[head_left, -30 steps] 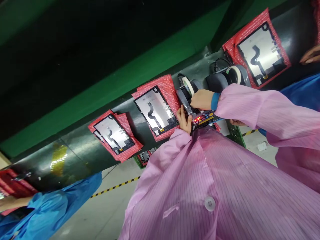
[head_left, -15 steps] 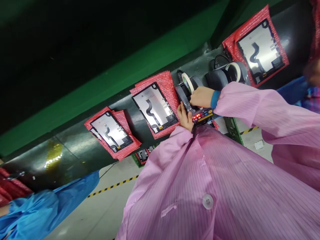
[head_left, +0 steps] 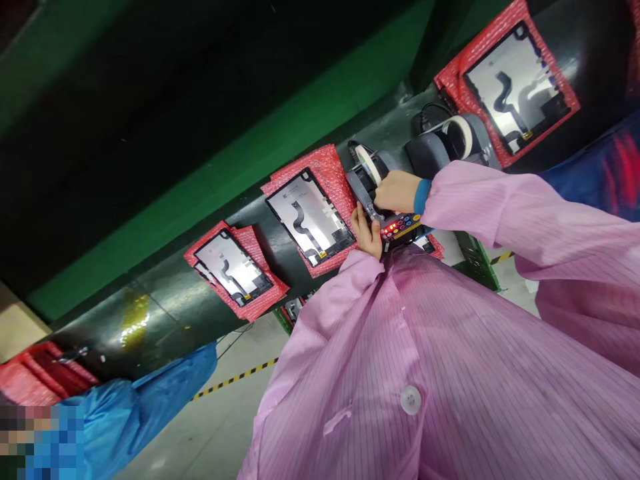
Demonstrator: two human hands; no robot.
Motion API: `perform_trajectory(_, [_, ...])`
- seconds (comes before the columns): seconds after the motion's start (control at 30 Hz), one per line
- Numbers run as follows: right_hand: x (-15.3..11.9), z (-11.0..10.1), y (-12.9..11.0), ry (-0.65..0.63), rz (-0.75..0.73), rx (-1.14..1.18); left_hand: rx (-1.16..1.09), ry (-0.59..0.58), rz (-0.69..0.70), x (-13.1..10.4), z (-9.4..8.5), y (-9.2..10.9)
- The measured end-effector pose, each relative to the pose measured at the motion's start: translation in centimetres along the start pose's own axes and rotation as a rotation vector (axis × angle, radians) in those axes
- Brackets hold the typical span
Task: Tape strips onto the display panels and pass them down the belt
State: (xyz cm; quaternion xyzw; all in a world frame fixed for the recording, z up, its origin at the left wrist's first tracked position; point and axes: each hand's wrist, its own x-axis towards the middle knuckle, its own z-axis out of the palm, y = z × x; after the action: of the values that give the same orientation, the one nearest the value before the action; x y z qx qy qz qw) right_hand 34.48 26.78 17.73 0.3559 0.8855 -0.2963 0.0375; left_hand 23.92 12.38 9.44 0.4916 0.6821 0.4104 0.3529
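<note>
Tape dispenser [head_left: 361, 191] sits on the worktop [head_left: 279, 257], flat panel [head_left: 323, 212] just beside it. My left hand [head_left: 369, 237] rests against its side, fingers unclenched; my right hand [head_left: 397, 191] dips into it, and I can't tell what those fingers grasp. Stiff body, probably fairly heavy: steady it by the sides. Tape roll [head_left: 368, 164] looks light, sticky; edges only.

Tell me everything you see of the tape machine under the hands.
This dark grey, plastic-looking tape machine sits slanted on the dark bench. An upright cream tape roll, coloured buttons and a lit red display, its digits unreadable, show. The left hand touches its side; the right hand reaches into its middle, hiding part.
</note>
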Motion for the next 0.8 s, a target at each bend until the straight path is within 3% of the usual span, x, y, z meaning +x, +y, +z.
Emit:
perform_trajectory(0.07, [-1.1, -1.7, -0.1, -0.143, -0.046, -0.139, 0.022, 0.018, 0.013, 0.0, -0.3, 0.2])
perform_trajectory(0.1, [-2.0, -2.6, 0.0, -0.144, -0.04, -0.181, 0.037, 0.022, 0.021, 0.0, -0.4, 0.3])
perform_trajectory(0.23, [-8.1, -4.1, 1.4, 0.294, 0.201, -0.073, 0.115, 0.029, 0.107, -0.1, -1.1, 0.3])
perform_trajectory(0.3, [-11.5, -3.1, 2.0, 0.495, 0.344, 0.047, 0.165, 0.013, 0.19, 0.0, -1.3, 0.0])
perform_trajectory(0.4, [-15.0, 0.2, 2.0, 0.618, 0.461, 0.241, 0.254, -0.053, 0.277, 0.4, -1.4, -0.1])
perform_trajectory(0.57, [-15.3, 5.1, 0.1, 0.617, 0.518, 0.388, 0.403, -0.102, 0.25, 1.3, -1.0, 1.1])
perform_trajectory(0.8, [-13.6, 6.9, -1.8, 0.636, 0.451, 0.356, 0.499, -0.052, 0.169, 1.7, -0.1, 2.9])
